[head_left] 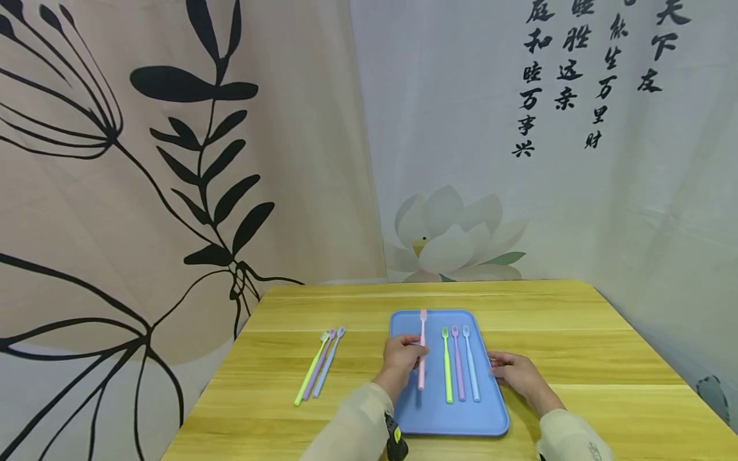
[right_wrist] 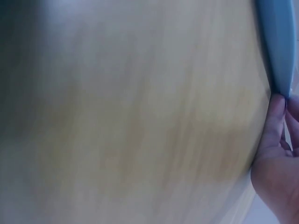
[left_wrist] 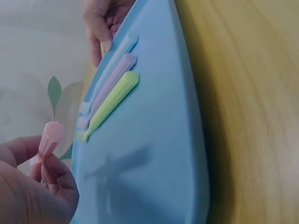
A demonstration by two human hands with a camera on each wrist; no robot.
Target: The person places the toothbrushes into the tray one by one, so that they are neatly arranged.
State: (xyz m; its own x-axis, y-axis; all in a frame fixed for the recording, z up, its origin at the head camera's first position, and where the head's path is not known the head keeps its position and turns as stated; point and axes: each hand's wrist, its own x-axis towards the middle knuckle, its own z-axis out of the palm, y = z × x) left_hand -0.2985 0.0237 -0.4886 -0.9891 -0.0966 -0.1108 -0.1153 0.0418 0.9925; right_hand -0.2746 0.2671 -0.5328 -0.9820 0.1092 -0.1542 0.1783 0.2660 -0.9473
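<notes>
Blue tray (head_left: 452, 419) gripped by right hand (head_left: 521, 378), pink toothbrush (head_left: 423, 331) pinched by left hand (head_left: 399, 360)

Biggest first: we see a fabric backdrop (head_left: 311, 141) at the rear, printed with dark leafy stems on the left, a pale lotus near the centre and columns of black Chinese characters on the right. In front is a wood-grain table (head_left: 248, 410). The tray, rectangular with rounded corners and a raised rim, lies on it, right of centre. We get two pale sleeves (head_left: 354, 426), one per arm.

Hands are apart from each other, on either side of the tray. Right: thumb and fingers clamped on the tray's right rim. Left: thumb and fingers pinched around the pink toothbrush, held above the tray's left part, head pointing away from the person; we see its shadow on the tray in the left wrist view.

On the tray, side by side, left to right: green toothbrush (head_left: 447, 371), purple toothbrush (head_left: 458, 371), light-blue toothbrush (head_left: 471, 371). Another three lie slanted on the table, left of the tray: second green toothbrush (head_left: 311, 370), second purple toothbrush (head_left: 319, 367), blue toothbrush (head_left: 328, 363); we can't tell if they touch. All heads point away. Last, we note a black wrist device (head_left: 395, 442) by the left cuff.
</notes>
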